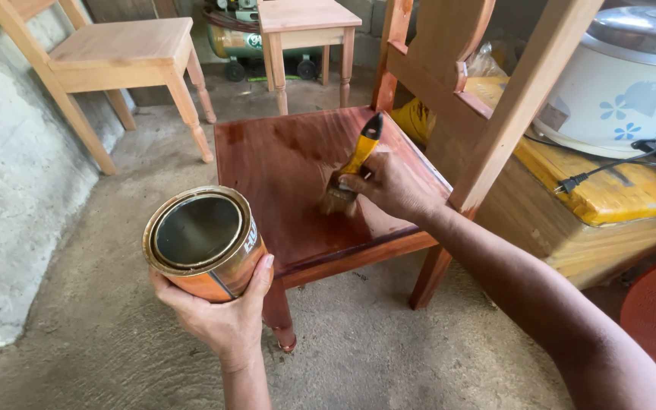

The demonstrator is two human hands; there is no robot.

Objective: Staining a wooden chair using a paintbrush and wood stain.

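Open round metal tin point(205, 241), orange-sided, lower left of frame, inside dark and seemingly near empty, cupped from below by left hand point(222, 315). Yellow-handled flat paintbrush point(351, 168) at centre, bristles pressed to wet reddish-brown stained wooden chair seat point(290, 190), gripped by right hand point(392, 186). Bare wooden chairs point(119, 53) upper left. White lidded rice cooker point(632, 80) upper right on yellow-topped wooden box point(609, 197).

A small furniture workshop. 2 bare wooden chairs point(115, 57) stand on the rough concrete floor point(100, 304). An air compressor point(241, 38) sits behind.
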